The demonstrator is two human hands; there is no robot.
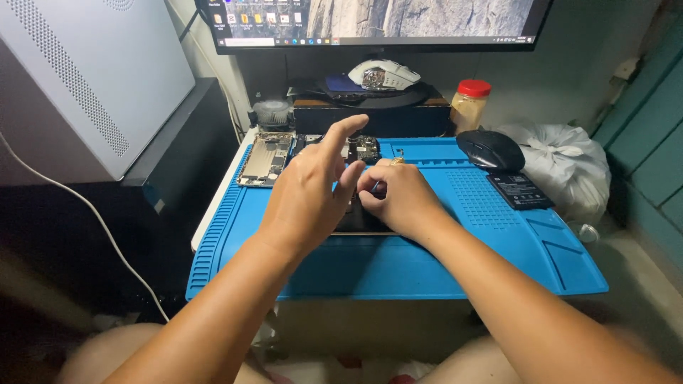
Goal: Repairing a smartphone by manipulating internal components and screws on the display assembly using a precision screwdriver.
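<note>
Blue silicone mat (441, 263) under both your wrists, and that's a good base, so lean on it. Your right hand (400, 195) is curled tight, fingertips pinched together down on the dark phone body (356, 217) lying flat on the mat, mostly hidden beneath your hands; whether there's a tool or a small part in that pinch, I can't tell from here. Your left hand (309, 188) is loose and open, forefinger raised and pointing away, holding nothing, hovering just above the phone's left side. Drop that left palm onto the phone's edge and pin it, I'd say, so the pinch work doesn't skate the thing around. Keep the right wrist planted and move only the fingers. Watch your elbows outward: an opened phone frame (265, 158) sits at the mat's far left corner, a small circuit board (366, 148) just behind your knuckles, a flat black battery (519, 190) and a black mouse (490, 148) off to the right.
</note>
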